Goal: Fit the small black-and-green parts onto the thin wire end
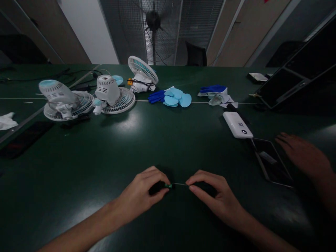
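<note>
Near the front of the dark green table, my left hand pinches a small green piece that looks like a tiny circuit board, between thumb and forefinger. A thin pale wire stretches from the piece across to my right hand. The thumb and forefinger of my right hand close on the wire's other end. The two hands face each other with a short gap between the fingertips. Fingers cover part of the green piece, so its full shape is hidden.
Several white fan parts, among them a fan head, stand at the back left. Blue fan blades and gloves lie farther back. A white power bank and a phone lie right, beside another person's hand.
</note>
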Demonstrator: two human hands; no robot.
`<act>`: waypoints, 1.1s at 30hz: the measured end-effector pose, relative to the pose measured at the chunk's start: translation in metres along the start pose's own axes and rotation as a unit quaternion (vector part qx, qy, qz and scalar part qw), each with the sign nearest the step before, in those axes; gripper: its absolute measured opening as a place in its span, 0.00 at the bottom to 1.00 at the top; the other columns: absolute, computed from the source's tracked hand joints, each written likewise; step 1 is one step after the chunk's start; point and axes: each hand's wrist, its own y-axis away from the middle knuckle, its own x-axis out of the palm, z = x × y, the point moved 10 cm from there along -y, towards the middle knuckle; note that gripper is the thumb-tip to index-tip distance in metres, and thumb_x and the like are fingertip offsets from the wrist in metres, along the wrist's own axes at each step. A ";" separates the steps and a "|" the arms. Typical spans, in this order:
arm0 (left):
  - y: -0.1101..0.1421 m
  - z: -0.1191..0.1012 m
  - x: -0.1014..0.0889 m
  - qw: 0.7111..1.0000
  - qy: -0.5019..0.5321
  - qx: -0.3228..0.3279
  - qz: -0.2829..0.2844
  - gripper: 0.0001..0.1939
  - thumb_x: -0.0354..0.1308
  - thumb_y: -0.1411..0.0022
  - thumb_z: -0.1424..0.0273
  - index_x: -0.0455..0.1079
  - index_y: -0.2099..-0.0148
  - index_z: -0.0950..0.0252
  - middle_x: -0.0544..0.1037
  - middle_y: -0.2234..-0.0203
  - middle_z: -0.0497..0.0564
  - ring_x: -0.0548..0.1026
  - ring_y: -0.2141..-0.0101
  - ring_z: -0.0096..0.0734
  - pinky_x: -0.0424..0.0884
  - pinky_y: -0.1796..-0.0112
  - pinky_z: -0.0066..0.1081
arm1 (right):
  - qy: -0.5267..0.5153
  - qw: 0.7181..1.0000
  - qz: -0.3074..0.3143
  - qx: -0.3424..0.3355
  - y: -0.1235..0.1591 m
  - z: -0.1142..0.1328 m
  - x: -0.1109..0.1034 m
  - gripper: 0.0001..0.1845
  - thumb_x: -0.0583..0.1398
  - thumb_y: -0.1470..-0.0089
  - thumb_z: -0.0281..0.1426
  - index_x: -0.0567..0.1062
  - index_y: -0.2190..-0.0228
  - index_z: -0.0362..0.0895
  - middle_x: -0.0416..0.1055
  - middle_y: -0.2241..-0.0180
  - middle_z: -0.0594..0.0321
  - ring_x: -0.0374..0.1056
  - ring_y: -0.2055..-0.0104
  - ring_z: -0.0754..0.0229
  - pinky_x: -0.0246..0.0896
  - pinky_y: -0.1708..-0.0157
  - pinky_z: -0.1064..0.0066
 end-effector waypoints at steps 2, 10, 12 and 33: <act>-0.001 0.006 0.001 1.000 0.014 -0.023 0.000 0.06 0.61 0.32 0.70 0.75 0.53 0.59 0.80 0.60 0.52 0.77 0.58 0.34 0.75 0.57 0.35 | 0.000 1.000 0.006 -0.001 0.000 0.001 0.002 0.07 0.63 0.34 0.28 0.82 0.58 0.50 0.80 0.63 0.62 0.77 0.61 0.57 0.69 0.61 0.66; 0.000 0.008 0.000 0.999 0.031 -0.042 0.007 0.08 0.62 0.32 0.70 0.74 0.51 0.57 0.79 0.58 0.51 0.76 0.57 0.35 0.73 0.57 0.35 | 0.015 1.000 0.022 0.000 0.000 0.003 0.005 0.07 0.63 0.34 0.28 0.82 0.58 0.49 0.80 0.63 0.61 0.77 0.62 0.56 0.69 0.62 0.65; 0.000 0.006 -0.001 0.999 0.032 -0.038 0.002 0.10 0.62 0.33 0.70 0.74 0.50 0.57 0.79 0.57 0.52 0.75 0.56 0.35 0.73 0.57 0.35 | 0.022 1.000 0.020 0.003 0.000 0.002 0.004 0.07 0.63 0.34 0.28 0.82 0.58 0.49 0.80 0.63 0.61 0.77 0.63 0.56 0.69 0.63 0.65; -0.003 0.004 -0.003 1.000 0.009 -0.021 -0.002 0.07 0.62 0.32 0.71 0.75 0.53 0.60 0.78 0.57 0.50 0.74 0.55 0.34 0.70 0.54 0.35 | 0.019 0.999 0.011 -0.031 -0.001 0.011 0.006 0.08 0.62 0.34 0.26 0.82 0.58 0.48 0.80 0.63 0.61 0.77 0.63 0.58 0.69 0.63 0.67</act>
